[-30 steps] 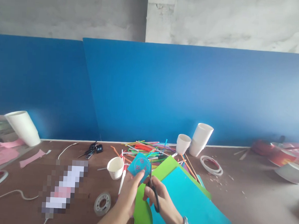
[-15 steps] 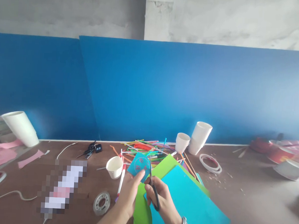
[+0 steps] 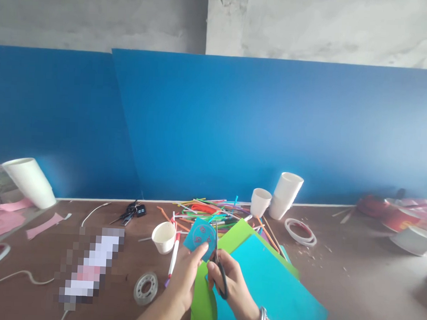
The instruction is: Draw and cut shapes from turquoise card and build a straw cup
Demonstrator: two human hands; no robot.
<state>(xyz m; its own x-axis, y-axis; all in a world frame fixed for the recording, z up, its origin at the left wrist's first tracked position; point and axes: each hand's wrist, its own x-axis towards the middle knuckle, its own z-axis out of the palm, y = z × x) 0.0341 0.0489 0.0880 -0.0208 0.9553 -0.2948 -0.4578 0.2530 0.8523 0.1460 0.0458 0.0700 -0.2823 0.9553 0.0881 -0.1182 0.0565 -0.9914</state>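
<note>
A small blue paper piece (image 3: 197, 233) with a circle and red marks drawn on it is pinched in my left hand (image 3: 186, 273), the thumb lying on its front. My right hand (image 3: 234, 283) has its fingers through the black handles of the scissors (image 3: 223, 280). The blades point away from me and lie at the right edge of the small piece. Below both hands are a large blue sheet (image 3: 271, 282) and a green sheet (image 3: 204, 300) on the brown table (image 3: 353, 291).
Colourful straws (image 3: 205, 208) lie behind my hands. Around them are a white cup (image 3: 163, 237), another cup (image 3: 260, 202), stacked cups (image 3: 286, 196), a tape roll (image 3: 145, 288), white rings (image 3: 300, 232) and keys (image 3: 134, 211). A blue partition (image 3: 218, 127) stands behind.
The small blue piece and the scissors have shifted very slightly to the right. The blades appear closer together than before. Both hands keep their holds.
</note>
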